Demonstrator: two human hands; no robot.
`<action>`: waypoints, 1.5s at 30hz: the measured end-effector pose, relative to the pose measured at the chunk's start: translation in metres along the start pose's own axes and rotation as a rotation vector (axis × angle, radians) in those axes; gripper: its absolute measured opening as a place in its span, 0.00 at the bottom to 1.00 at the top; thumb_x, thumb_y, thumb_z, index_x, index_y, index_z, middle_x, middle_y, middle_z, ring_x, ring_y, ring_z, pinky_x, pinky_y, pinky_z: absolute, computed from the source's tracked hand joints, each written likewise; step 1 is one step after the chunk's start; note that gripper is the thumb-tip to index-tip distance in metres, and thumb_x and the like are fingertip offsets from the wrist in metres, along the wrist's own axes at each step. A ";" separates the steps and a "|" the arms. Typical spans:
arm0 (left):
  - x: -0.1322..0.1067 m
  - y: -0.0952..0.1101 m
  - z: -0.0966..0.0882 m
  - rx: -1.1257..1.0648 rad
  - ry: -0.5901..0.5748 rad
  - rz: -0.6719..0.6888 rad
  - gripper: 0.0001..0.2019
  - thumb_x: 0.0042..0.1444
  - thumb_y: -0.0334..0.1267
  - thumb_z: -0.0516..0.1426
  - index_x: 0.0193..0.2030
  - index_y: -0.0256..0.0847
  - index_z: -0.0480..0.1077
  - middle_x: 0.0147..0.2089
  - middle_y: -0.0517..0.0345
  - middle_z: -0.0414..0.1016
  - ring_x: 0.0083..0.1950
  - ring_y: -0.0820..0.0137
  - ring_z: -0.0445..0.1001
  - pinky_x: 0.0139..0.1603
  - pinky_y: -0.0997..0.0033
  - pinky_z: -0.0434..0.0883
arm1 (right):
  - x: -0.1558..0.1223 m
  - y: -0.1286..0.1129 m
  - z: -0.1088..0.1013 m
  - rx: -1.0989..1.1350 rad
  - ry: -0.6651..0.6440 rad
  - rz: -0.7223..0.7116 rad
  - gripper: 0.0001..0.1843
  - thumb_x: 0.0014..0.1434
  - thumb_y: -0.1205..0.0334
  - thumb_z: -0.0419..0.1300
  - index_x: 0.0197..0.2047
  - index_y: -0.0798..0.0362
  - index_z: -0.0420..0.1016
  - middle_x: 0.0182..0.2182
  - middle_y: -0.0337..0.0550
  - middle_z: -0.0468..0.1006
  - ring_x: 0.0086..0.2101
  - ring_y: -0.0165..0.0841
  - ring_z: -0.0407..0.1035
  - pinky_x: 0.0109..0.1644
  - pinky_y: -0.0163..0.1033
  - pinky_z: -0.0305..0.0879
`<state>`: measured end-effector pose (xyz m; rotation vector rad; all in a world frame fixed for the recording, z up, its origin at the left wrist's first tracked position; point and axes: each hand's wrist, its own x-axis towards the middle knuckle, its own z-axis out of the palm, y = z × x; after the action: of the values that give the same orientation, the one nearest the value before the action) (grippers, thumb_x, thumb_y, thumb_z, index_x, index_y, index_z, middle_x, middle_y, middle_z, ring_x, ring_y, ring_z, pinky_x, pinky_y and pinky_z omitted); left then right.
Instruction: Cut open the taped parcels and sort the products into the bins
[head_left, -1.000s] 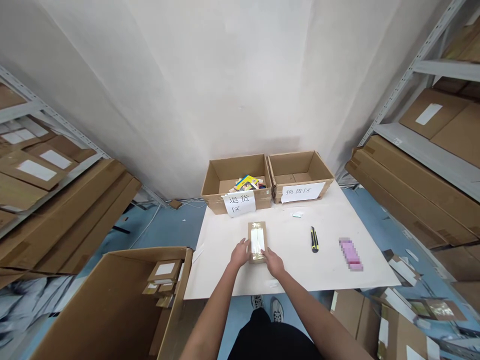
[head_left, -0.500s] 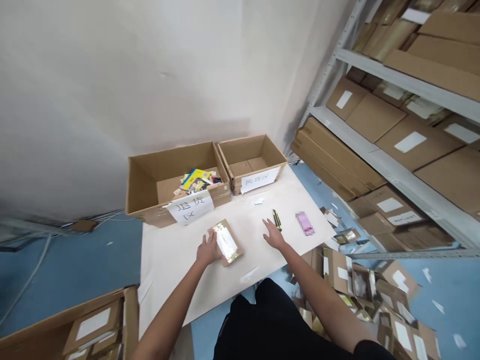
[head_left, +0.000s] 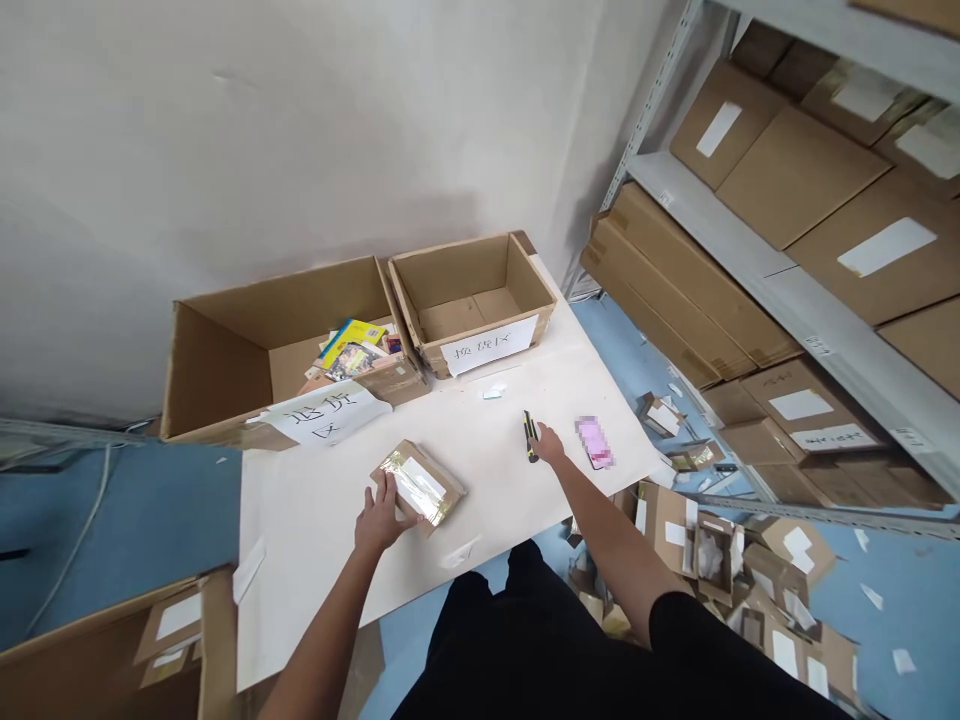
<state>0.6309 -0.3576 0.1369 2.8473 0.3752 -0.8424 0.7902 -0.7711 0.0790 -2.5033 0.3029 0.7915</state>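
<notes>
On the counter (head_left: 315,520) the parcel (head_left: 418,486) lies left of the knife (head_left: 529,435) — the left hand (head_left: 381,518) on the parcel's near corner, the right hand (head_left: 550,443) at the knife. Behind them the left box (head_left: 225,340) and the right box (head_left: 472,300) stand side by side — shelving (head_left: 750,260) rises right of the counter.

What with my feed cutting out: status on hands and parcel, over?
Left hand flat on taped parcel. Right hand at utility knife, grip unclear. Pink item beside knife, apart from it.
</notes>
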 end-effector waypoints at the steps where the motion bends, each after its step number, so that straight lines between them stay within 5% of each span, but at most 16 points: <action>1: 0.001 0.002 0.002 -0.007 -0.008 -0.008 0.60 0.56 0.67 0.57 0.81 0.46 0.22 0.84 0.52 0.24 0.81 0.38 0.38 0.66 0.44 0.68 | 0.005 0.000 0.003 0.030 -0.012 0.031 0.33 0.67 0.55 0.60 0.72 0.56 0.61 0.64 0.60 0.71 0.63 0.46 0.68 0.64 0.44 0.65; 5: 0.007 0.004 0.004 -0.042 -0.050 -0.033 0.62 0.56 0.69 0.57 0.80 0.46 0.20 0.84 0.52 0.23 0.81 0.35 0.38 0.64 0.40 0.69 | 0.017 -0.004 0.013 0.132 -0.058 0.147 0.31 0.62 0.55 0.67 0.64 0.57 0.66 0.58 0.63 0.76 0.56 0.48 0.74 0.57 0.46 0.71; 9: 0.005 0.011 0.001 -0.121 -0.100 -0.074 0.63 0.54 0.66 0.60 0.81 0.47 0.21 0.84 0.52 0.21 0.80 0.36 0.43 0.65 0.42 0.68 | 0.019 -0.024 0.018 0.188 -0.180 0.148 0.26 0.58 0.61 0.69 0.57 0.59 0.68 0.45 0.58 0.81 0.38 0.43 0.81 0.39 0.42 0.77; 14: -0.001 0.020 -0.003 -0.222 -0.112 -0.078 0.65 0.51 0.59 0.66 0.81 0.49 0.24 0.82 0.49 0.15 0.74 0.39 0.59 0.62 0.49 0.70 | -0.015 -0.095 0.029 0.324 -0.303 -0.170 0.28 0.64 0.61 0.62 0.66 0.49 0.62 0.46 0.42 0.81 0.24 0.28 0.76 0.30 0.34 0.74; 16: -0.002 0.021 -0.004 -0.242 -0.106 -0.095 0.66 0.50 0.58 0.68 0.81 0.51 0.25 0.82 0.49 0.14 0.72 0.40 0.63 0.59 0.50 0.72 | -0.045 -0.133 0.040 0.355 -0.317 -0.422 0.30 0.68 0.61 0.58 0.71 0.43 0.57 0.46 0.38 0.82 0.25 0.28 0.75 0.33 0.35 0.75; 19: -0.004 0.021 -0.003 -0.271 -0.104 -0.089 0.67 0.48 0.56 0.70 0.81 0.53 0.26 0.83 0.49 0.16 0.69 0.42 0.66 0.58 0.51 0.72 | -0.091 -0.186 0.065 0.209 -0.262 -0.724 0.30 0.71 0.62 0.55 0.74 0.42 0.58 0.51 0.40 0.82 0.41 0.35 0.78 0.49 0.39 0.74; 24: -0.007 0.018 0.004 -0.315 -0.078 -0.076 0.67 0.47 0.56 0.70 0.81 0.56 0.25 0.83 0.53 0.19 0.69 0.46 0.67 0.57 0.55 0.73 | -0.131 -0.233 0.102 -0.244 -0.216 -0.671 0.32 0.72 0.66 0.54 0.76 0.40 0.57 0.54 0.43 0.81 0.49 0.39 0.77 0.53 0.38 0.68; 32: -0.012 0.008 0.015 -0.370 -0.006 -0.007 0.65 0.47 0.59 0.69 0.80 0.62 0.28 0.84 0.61 0.21 0.68 0.48 0.67 0.54 0.57 0.74 | -0.167 -0.216 0.110 -0.552 -0.187 -0.505 0.42 0.65 0.63 0.62 0.78 0.43 0.50 0.49 0.49 0.82 0.49 0.45 0.78 0.46 0.39 0.67; 41: -0.006 0.012 0.020 -0.318 0.008 0.066 0.64 0.45 0.63 0.67 0.81 0.59 0.34 0.84 0.64 0.23 0.72 0.41 0.58 0.58 0.52 0.71 | -0.229 -0.140 0.073 -0.654 -0.277 -0.336 0.34 0.60 0.70 0.59 0.68 0.44 0.68 0.49 0.53 0.82 0.46 0.48 0.79 0.42 0.41 0.67; 45: -0.009 0.022 0.012 -0.273 -0.024 0.069 0.64 0.45 0.61 0.68 0.81 0.56 0.35 0.84 0.61 0.24 0.70 0.41 0.60 0.57 0.52 0.71 | -0.234 -0.111 0.064 -0.438 -0.126 -0.366 0.30 0.65 0.65 0.57 0.69 0.42 0.65 0.48 0.47 0.83 0.46 0.44 0.79 0.46 0.39 0.67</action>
<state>0.6235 -0.3834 0.1335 2.5811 0.3564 -0.7487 0.6092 -0.6292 0.2138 -2.7660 -0.4069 0.9309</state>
